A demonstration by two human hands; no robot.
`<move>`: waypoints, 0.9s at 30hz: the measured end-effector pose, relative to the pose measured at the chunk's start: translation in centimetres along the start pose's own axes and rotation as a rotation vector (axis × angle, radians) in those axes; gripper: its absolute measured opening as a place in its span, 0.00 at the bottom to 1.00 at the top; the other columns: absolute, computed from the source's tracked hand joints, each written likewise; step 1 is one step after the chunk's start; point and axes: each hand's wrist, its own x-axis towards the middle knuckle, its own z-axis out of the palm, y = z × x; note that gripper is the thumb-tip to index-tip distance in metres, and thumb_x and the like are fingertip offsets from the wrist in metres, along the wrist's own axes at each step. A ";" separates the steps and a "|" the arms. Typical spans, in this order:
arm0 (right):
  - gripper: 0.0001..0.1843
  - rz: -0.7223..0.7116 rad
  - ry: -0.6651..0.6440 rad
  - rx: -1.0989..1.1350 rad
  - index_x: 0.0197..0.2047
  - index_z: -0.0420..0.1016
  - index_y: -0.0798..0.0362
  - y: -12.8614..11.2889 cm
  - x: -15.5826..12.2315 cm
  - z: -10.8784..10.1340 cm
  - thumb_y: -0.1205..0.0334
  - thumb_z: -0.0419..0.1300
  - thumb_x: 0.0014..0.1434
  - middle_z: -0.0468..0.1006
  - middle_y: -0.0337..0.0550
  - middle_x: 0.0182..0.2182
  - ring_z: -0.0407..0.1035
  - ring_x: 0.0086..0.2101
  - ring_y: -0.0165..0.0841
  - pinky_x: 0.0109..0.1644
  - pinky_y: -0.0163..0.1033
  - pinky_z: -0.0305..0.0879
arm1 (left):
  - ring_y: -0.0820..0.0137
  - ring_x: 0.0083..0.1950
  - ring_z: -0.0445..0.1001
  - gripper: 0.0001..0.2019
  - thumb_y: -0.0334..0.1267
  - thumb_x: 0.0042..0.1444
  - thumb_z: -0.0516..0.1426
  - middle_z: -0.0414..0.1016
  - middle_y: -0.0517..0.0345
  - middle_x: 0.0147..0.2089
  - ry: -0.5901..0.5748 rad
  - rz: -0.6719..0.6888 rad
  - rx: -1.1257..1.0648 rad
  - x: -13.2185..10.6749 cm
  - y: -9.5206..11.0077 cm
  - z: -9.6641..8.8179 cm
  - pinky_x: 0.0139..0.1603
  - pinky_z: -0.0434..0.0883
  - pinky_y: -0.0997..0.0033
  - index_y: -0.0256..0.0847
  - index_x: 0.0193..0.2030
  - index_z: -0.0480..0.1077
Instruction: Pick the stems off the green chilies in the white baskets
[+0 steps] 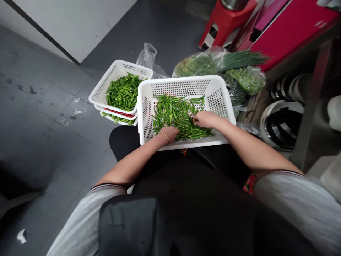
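A large white perforated basket [149,106] rests on my lap and holds a heap of green chillies [173,112]. My left hand [169,133], with a thin gold bracelet at the wrist, lies in the chillies at the near edge with its fingers curled down into them. My right hand [204,119] is closed in a pinch on a green chilli near the middle right of the heap. What the left fingers grasp is hidden.
Stacked smaller white baskets [106,83] of green chillies, with red ones underneath, stand on the grey floor at left. Plastic bags of greens [239,76] lie behind the big basket. A red stool [223,21] and a red cabinet [287,25] stand at right, with metal pots [279,121] below.
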 end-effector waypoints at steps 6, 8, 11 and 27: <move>0.15 -0.115 -0.006 0.077 0.43 0.81 0.50 -0.9 0.4 1.8 0.55 0.56 0.60 0.81 0.47 0.41 0.74 0.42 0.38 0.39 0.36 0.63 | 0.55 0.50 0.76 0.12 0.29 0.49 0.58 0.78 0.43 0.45 -0.148 0.017 0.206 1.4 0.5 1.1 0.47 0.70 0.62 0.38 0.41 0.77; 0.16 -0.165 0.039 0.181 0.43 0.81 0.50 -1.0 0.2 1.4 0.54 0.54 0.62 0.82 0.44 0.37 0.74 0.39 0.34 0.40 0.34 0.63 | 0.55 0.45 0.77 0.09 0.32 0.45 0.61 0.79 0.46 0.39 -0.086 -0.048 -0.064 1.3 -0.5 0.2 0.43 0.71 0.63 0.37 0.36 0.76; 0.17 -0.197 0.065 0.264 0.43 0.80 0.50 -0.6 0.0 1.3 0.54 0.53 0.63 0.82 0.42 0.36 0.74 0.38 0.33 0.41 0.33 0.63 | 0.63 0.35 0.76 0.09 0.37 0.42 0.61 0.78 0.49 0.34 0.008 -0.050 -0.774 0.3 -1.8 -1.7 0.33 0.69 0.67 0.37 0.32 0.71; 0.13 -0.113 -0.008 0.248 0.44 0.79 0.52 4.4 0.2 3.6 0.57 0.58 0.60 0.81 0.44 0.38 0.75 0.34 0.33 0.38 0.34 0.65 | 0.79 0.15 0.57 0.17 0.40 0.35 0.69 0.61 0.66 0.16 0.105 -0.038 -1.548 -1.0 -0.6 -3.3 0.15 0.50 0.77 0.35 0.29 0.68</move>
